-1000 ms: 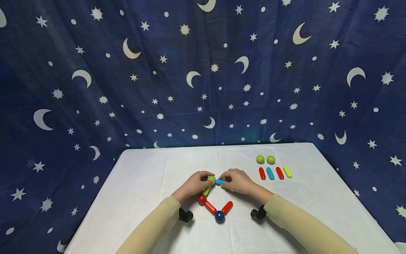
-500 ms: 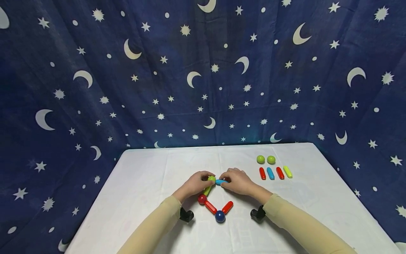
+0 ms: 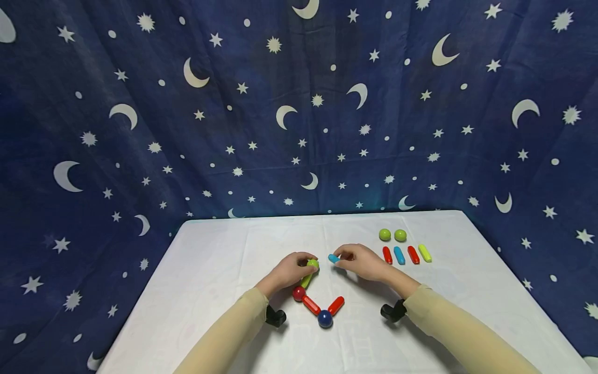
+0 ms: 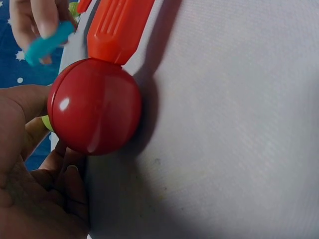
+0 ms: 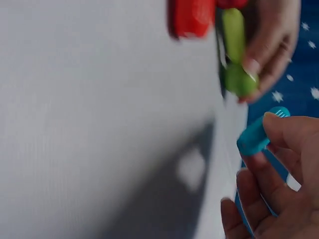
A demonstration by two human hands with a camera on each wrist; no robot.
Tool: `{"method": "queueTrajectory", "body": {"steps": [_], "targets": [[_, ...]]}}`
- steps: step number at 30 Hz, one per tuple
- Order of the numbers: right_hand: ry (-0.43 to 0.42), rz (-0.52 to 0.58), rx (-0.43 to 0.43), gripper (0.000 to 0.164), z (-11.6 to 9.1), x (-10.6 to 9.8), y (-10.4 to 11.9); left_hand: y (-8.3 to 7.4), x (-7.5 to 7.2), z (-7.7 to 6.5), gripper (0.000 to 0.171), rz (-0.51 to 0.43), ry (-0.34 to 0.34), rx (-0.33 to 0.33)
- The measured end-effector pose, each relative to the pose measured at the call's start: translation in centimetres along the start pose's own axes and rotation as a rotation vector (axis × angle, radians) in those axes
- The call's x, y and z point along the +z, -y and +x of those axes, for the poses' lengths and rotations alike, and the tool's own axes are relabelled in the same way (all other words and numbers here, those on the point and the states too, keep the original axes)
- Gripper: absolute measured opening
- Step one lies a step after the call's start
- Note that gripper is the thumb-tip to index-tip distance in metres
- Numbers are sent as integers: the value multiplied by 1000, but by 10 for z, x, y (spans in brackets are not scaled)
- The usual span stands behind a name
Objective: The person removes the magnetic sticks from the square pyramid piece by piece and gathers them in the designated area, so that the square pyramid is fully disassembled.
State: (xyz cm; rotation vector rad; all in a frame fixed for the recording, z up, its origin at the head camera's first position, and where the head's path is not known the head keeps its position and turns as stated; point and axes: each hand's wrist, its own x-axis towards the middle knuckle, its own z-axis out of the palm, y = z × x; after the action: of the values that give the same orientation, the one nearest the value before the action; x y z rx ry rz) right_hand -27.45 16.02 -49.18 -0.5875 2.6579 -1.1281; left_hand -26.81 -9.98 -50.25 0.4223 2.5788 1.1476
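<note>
My left hand (image 3: 290, 270) pinches a green ball (image 3: 312, 264) at the far end of a joined chain on the table. From that ball a yellow-green rod (image 3: 306, 281) runs to a red ball (image 3: 299, 293), then a red rod (image 3: 311, 305), a dark blue ball (image 3: 325, 318) and a second red rod (image 3: 336, 305) with its far end free. To the right, my right hand (image 3: 363, 261) holds a blue rod (image 5: 259, 133) between thumb and fingers, apart from the green ball. The red ball (image 4: 94, 106) hides part of my left hand in the left wrist view.
Two loose green balls (image 3: 392, 235) lie at the back right of the white table (image 3: 224, 259). In front of them is a row of loose rods: red, blue (image 3: 399, 255), red and yellow (image 3: 424, 253). A dark blue star-and-moon cloth (image 3: 261, 130) hangs behind.
The blue rod has come away from the green ball, moving right and slightly back in my right hand. My left hand keeps its hold on the green ball, nearly still.
</note>
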Motion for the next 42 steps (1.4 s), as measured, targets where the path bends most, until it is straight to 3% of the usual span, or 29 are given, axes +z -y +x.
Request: {"method": "queueTrajectory", "body": {"steps": [7, 12, 17, 21, 26, 42], "targets": [[-105, 92, 31, 32, -30, -66, -30, 0, -1, -1, 33, -12, 6, 6], [-194, 89, 179, 50, -59, -113, -65, 0, 0, -2, 33, -21, 7, 3], [-240, 12, 317, 65, -84, -142, -105, 1, -1, -2, 33, -20, 7, -2], [-243, 31, 404, 65, -96, -148, -132, 1, -1, -3, 32, -25, 7, 0], [-239, 57, 439, 62, -102, -147, -152, 0, -1, -3, 33, -33, 7, 4], [-225, -29, 482, 64, -100, -142, -156, 0, 0, -2, 32, -25, 4, 3]]}}
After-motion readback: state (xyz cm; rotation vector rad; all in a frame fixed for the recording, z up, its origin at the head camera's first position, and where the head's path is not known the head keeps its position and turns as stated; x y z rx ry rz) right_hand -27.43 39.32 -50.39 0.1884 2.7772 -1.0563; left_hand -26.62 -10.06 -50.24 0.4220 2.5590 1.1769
